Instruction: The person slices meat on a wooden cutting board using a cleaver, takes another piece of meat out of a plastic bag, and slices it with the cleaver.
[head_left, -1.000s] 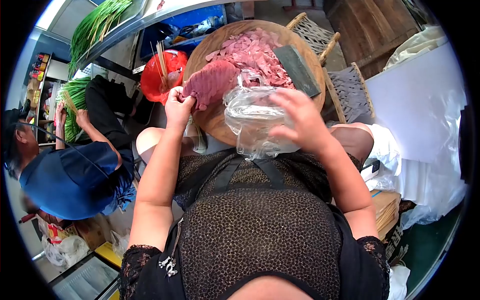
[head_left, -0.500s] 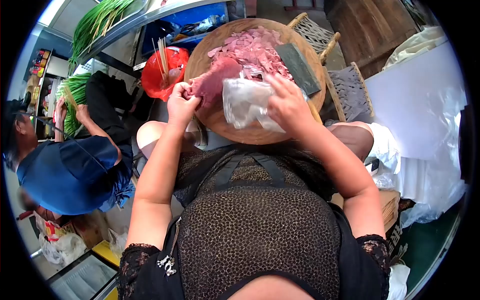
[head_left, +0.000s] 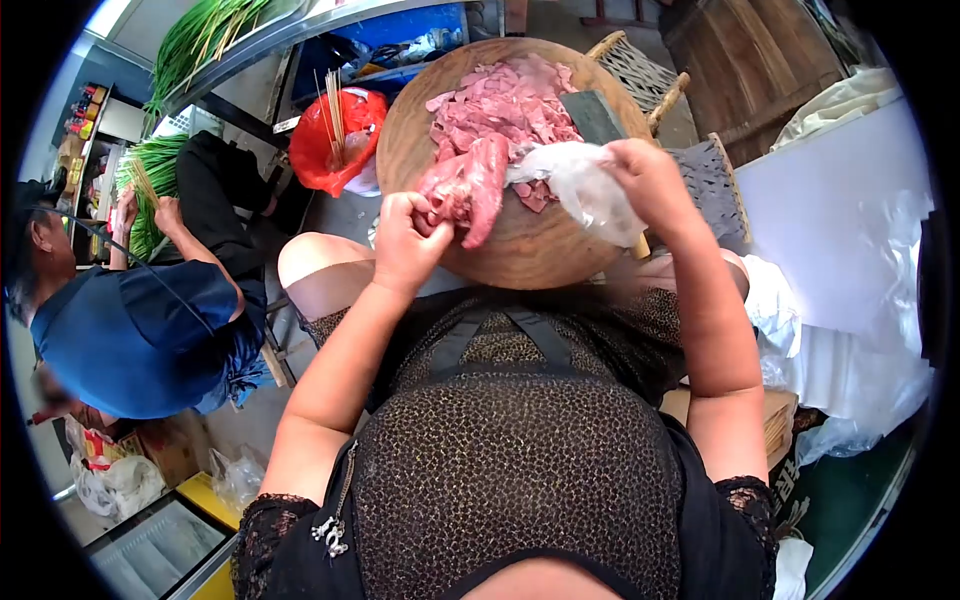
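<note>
A large piece of raw meat (head_left: 478,190) hangs from my left hand (head_left: 408,240), whose fingers are closed on its left end. My right hand (head_left: 655,185) grips a clear plastic bag (head_left: 590,190) by its upper right edge. The bag spreads over the front right of a round wooden chopping board (head_left: 535,255) and touches the meat. Behind both hands, a heap of sliced raw meat (head_left: 510,105) covers the back of the board. A cleaver (head_left: 592,115) lies on the right side with its dark blade partly behind the bag.
Left of the board stands a red bag-lined bucket (head_left: 318,150) holding thin sticks (head_left: 333,105). Farther left, a person in blue (head_left: 140,325) handles green stalks (head_left: 150,180). Woven-seat stools (head_left: 640,75) stand to the right, beside a white panel (head_left: 835,200).
My right hand has moved right and up, pulling the bag off toward the right. The large meat piece has swung round and moved right with my left hand.
</note>
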